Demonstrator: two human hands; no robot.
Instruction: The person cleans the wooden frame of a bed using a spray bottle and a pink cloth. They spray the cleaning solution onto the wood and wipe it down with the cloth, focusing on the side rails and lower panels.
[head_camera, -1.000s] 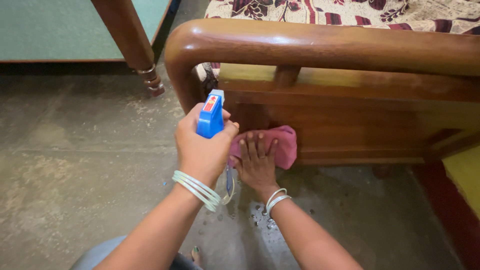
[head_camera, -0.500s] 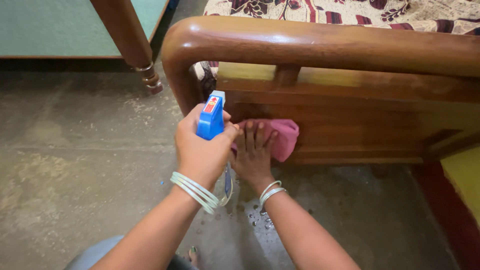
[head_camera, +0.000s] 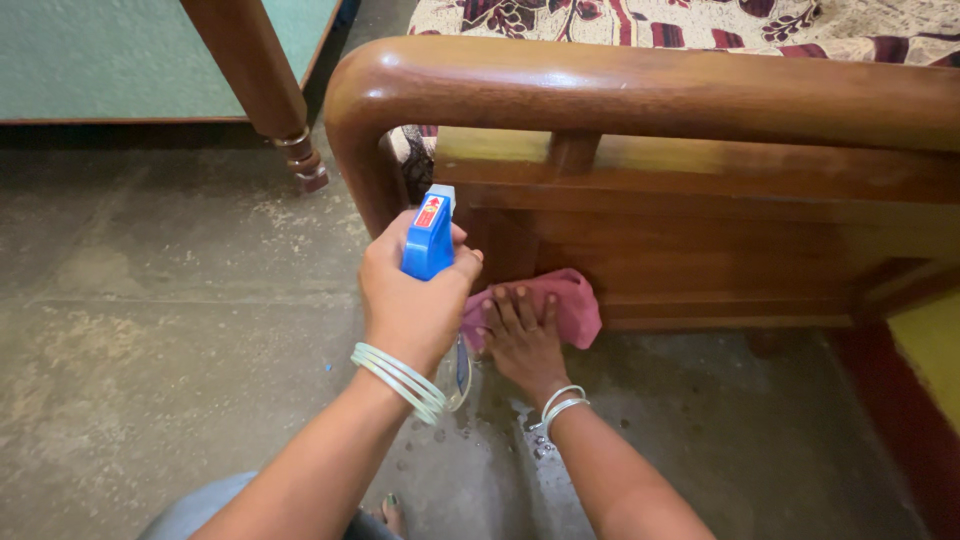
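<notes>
My left hand (head_camera: 408, 300) grips a spray bottle with a blue trigger head (head_camera: 430, 240), held upright just left of the wooden side panel (head_camera: 700, 250) of a sofa. My right hand (head_camera: 522, 335) lies flat, fingers spread, on a pink cloth (head_camera: 572, 305) pressed against the lower part of that panel. The bottle's clear body is mostly hidden behind my left wrist. Thin bangles sit on both wrists.
A curved wooden armrest (head_camera: 620, 90) arches over the panel, with a patterned cushion (head_camera: 700, 20) behind it. A turned wooden leg (head_camera: 265, 90) of a green-topped table stands at the upper left. Water drops (head_camera: 520, 430) dot the concrete floor.
My right hand slid the pink cloth up the panel, then back down to its lower edge. The spray bottle stayed almost still, shifting slightly right.
</notes>
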